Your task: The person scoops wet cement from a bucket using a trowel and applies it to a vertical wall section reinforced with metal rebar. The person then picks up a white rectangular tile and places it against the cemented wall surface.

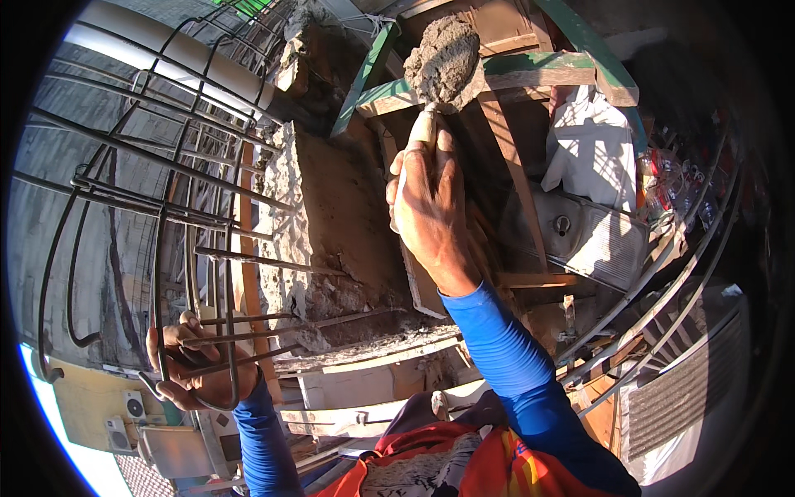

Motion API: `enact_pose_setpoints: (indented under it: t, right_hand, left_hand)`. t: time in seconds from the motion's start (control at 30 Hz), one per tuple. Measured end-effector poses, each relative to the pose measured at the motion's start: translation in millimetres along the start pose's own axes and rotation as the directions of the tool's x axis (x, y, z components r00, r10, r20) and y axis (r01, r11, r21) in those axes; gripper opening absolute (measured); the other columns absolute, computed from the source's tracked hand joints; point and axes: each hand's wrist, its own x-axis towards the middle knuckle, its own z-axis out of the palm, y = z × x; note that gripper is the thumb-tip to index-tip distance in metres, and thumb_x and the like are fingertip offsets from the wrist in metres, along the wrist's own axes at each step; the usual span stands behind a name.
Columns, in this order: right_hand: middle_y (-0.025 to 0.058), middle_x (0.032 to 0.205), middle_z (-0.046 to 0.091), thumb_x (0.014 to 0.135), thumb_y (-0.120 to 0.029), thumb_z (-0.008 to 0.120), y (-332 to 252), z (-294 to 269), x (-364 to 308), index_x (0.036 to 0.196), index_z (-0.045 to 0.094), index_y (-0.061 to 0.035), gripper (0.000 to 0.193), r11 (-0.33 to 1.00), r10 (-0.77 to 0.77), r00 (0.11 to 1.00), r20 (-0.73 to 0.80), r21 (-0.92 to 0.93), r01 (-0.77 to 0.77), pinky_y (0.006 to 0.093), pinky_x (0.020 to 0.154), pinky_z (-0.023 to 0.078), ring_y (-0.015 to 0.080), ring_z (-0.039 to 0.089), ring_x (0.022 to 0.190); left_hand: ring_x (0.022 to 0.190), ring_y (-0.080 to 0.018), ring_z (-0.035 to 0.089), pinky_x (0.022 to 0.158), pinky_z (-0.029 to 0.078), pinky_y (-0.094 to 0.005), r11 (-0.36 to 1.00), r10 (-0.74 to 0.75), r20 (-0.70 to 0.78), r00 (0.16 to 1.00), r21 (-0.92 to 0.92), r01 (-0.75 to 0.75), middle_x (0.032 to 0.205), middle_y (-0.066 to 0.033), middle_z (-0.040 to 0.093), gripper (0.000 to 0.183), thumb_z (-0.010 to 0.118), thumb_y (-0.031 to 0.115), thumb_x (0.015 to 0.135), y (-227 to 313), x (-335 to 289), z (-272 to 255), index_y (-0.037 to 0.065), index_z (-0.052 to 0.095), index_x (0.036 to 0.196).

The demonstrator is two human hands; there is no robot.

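Observation:
My right hand (432, 203) is closed around the handle of a trowel (474, 89), held out ahead of me. A heaped lump of wet grey mortar (443, 60) covers most of its blade. At the lower left, my left hand (195, 364) has its fingers curled around the bars of a steel rebar cage (170, 217). Between the hands stands a rough concrete and brick wall (344, 215), its top partly smeared with mortar. Several rebar ends (273, 263) reach across that wall.
Green-edged timber (538, 70) crosses at the far side, above the trowel. Down to the right lie a metal sink (609, 240), a white cloth bag (592, 149) and plastic bottles (662, 178). Long curved bars (662, 290) run along the right. A white pipe (166, 58) lies behind the rebar.

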Motion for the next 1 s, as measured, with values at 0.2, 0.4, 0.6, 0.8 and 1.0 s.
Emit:
enact_pose_setpoints:
  t: [0.2, 0.4, 0.6, 0.8, 1.0]
  right_hand:
    - [0.0394, 0.14, 0.042, 0.1, -0.013, 0.049, -13, 77, 34, 0.142, 0.034, 0.01, 0.05, 0.958, 0.149, 0.989, 0.016, 0.246, -0.148, 0.0482, 0.103, 0.046, 0.0498, 0.052, 0.123]
    - [0.0302, 0.136, 0.055, 0.099, -0.03, 0.051, -12, 115, 30, 0.149, 0.037, 0.0012, 0.06, 0.946, 0.238, 0.835, 0.496, 0.076, -0.314, 0.0452, 0.102, 0.047, 0.0435, 0.057, 0.122]
    - [0.0303, 0.139, 0.053, 0.102, -0.033, 0.046, 5, 84, 24, 0.146, 0.044, -0.0009, 0.054, 0.722, 0.383, 0.652, 0.654, 0.227, -0.653, 0.0454, 0.107, 0.043, 0.0435, 0.051, 0.129]
    - [0.0171, 0.11, 0.052, 0.103, -0.029, 0.046, 60, 108, -8, 0.128, 0.049, -0.0043, 0.035, 0.247, 0.204, 0.461, 0.864, 0.411, -0.878, 0.0381, 0.079, 0.041, 0.0299, 0.05, 0.096]
    - [-0.0004, 0.07, 0.049, 0.103, -0.026, 0.049, 84, 147, -6, 0.104, 0.052, -0.0084, 0.017, -0.913, -0.144, 0.373, 0.917, 0.022, -0.408, 0.0272, 0.038, 0.037, 0.0101, 0.047, 0.047]
  left_hand:
    - [0.059, -0.0135, 0.047, 0.092, 0.039, -0.0409, 0.997, -0.02, 0.088, 0.996, -0.071, 0.026, 0.087, -0.0134, 0.062, 0.066, 0.043, 0.048, 0.102, 2, -1, 16, -0.007, 0.049, 0.136]
    - [0.061, -0.0141, 0.05, 0.091, 0.04, -0.0407, 0.999, -0.014, 0.105, 0.994, -0.03, 0.018, 0.086, -0.0129, 0.061, 0.068, 0.039, 0.051, 0.102, 3, 1, 16, -0.006, 0.049, 0.136]
    - [0.06, -0.0138, 0.048, 0.092, 0.039, -0.041, 0.999, -0.008, 0.105, 0.994, -0.034, 0.012, 0.09, -0.0137, 0.063, 0.07, 0.038, 0.053, 0.102, 1, -2, 11, -0.005, 0.049, 0.138]
    - [0.061, -0.014, 0.048, 0.095, 0.039, -0.0416, 1.0, -0.01, 0.119, 0.993, -0.026, 0.014, 0.093, -0.0137, 0.063, 0.07, 0.039, 0.053, 0.101, 2, -1, 12, -0.005, 0.048, 0.138]
    - [0.068, -0.014, 0.044, 0.093, 0.035, -0.0427, 0.997, -0.048, 0.058, 0.997, 0.066, 0.044, 0.075, -0.0078, 0.052, 0.072, 0.03, 0.06, 0.102, 5, -4, 16, 0.001, 0.047, 0.141]
